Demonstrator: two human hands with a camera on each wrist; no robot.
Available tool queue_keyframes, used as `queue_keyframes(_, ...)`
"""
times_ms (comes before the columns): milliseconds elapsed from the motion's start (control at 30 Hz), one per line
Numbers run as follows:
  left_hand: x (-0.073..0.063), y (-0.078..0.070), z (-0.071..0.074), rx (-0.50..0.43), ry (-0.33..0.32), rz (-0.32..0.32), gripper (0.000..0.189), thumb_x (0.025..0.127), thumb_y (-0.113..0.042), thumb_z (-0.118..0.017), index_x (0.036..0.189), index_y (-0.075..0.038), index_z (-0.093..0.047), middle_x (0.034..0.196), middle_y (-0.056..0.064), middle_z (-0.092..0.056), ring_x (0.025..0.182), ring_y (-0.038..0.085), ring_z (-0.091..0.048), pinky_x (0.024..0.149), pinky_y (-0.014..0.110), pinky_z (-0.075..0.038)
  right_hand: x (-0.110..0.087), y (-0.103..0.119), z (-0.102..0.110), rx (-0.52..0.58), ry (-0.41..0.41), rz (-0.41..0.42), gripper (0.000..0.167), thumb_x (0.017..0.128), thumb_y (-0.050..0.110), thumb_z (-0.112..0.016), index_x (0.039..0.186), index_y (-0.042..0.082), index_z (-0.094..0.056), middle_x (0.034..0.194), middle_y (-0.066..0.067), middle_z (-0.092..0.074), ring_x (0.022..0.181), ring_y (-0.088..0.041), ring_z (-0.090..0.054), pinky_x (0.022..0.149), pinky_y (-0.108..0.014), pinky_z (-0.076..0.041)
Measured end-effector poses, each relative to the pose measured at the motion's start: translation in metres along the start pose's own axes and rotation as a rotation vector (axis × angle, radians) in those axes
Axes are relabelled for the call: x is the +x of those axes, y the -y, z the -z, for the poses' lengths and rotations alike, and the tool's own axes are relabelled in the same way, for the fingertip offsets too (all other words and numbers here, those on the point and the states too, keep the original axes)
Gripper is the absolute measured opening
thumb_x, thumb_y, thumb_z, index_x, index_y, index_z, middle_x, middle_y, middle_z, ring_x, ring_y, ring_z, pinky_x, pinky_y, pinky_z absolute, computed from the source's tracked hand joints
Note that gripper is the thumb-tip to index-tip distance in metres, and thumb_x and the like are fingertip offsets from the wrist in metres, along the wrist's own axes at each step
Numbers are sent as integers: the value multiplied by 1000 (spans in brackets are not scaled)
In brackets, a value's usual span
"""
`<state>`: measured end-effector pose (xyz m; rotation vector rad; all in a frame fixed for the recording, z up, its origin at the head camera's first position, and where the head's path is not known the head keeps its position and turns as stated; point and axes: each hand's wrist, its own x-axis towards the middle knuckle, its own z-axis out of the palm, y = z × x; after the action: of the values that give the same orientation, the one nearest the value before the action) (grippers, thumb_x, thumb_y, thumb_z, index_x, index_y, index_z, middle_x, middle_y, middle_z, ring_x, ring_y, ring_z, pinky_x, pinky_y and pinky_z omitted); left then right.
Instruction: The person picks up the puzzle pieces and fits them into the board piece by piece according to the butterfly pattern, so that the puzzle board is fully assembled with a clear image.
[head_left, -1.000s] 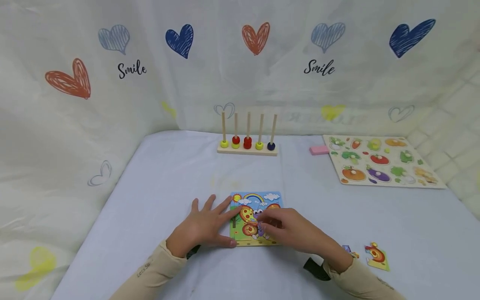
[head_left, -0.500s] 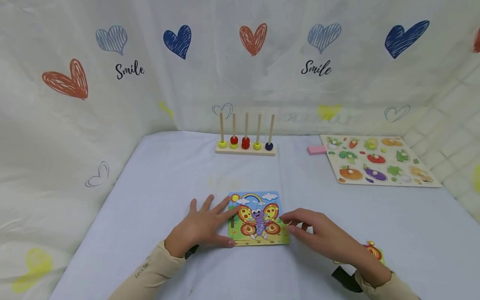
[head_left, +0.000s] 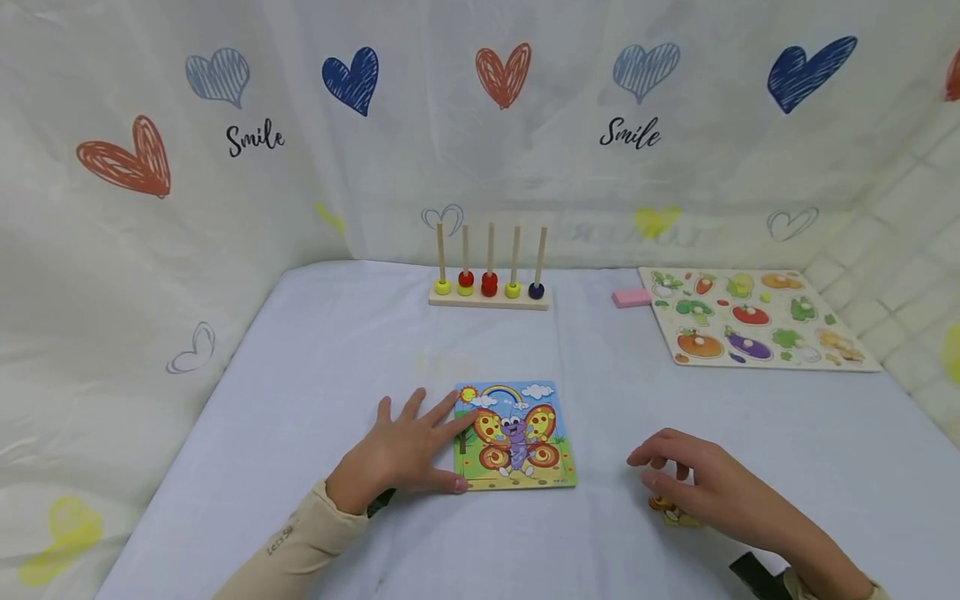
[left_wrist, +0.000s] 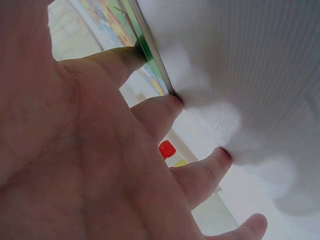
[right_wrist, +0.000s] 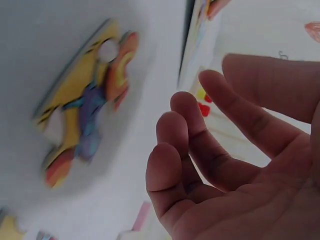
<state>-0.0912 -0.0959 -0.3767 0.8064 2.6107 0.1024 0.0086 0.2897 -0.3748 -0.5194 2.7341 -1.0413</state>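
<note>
My left hand (head_left: 405,454) lies spread at the left edge of a square butterfly jigsaw puzzle (head_left: 555,471), with its index finger and thumb touching the board. The left wrist view shows the same hand's palm (left_wrist: 100,150) and straight fingers along the board's edge. My right hand (head_left: 697,475) hovers to the right of the puzzle, loosely bent and holding nothing. Below its fingers a puzzle piece (head_left: 675,512) shows partly. In the right wrist view that loose piece (right_wrist: 90,115) lies on the white cloth, apart from the fingertips (right_wrist: 164,167).
Parts of more pieces (right_wrist: 9,230) show at the right wrist view's lower left corner. A bead-and-peg counting stand (head_left: 489,302) is at the back. At the back right lie a pink block (head_left: 631,297) and a vegetable peg board (head_left: 738,321).
My right hand has left the puzzle and moved right, to above the loose pieces. The butterfly picture it covered is now in full sight. My left hand has stayed on the board.
</note>
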Motion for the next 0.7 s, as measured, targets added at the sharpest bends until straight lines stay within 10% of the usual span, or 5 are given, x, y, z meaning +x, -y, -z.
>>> queue_keyframes(400, 1, 1, -1, 8, -4, 6, 96, 86, -69, -78, 168, -39, -37, 178, -1, -22, 159, 47, -17, 116, 81, -13, -14, -23, -1, -171, 118, -90, 23, 93, 22, -86, 102, 33, -68, 108, 7, -50, 107, -19, -42, 81, -28, -48)
queue_keyframes(700, 1, 0, -1, -16, 7, 9, 96, 86, -67, -80, 168, -39, -37, 178, -1, -22, 159, 48, -16, 117, 82, -11, -16, -22, -13, -276, 60, -28, 39, 87, 11, -90, 97, 35, -62, 108, 12, -49, 105, -19, -41, 82, -33, -45)
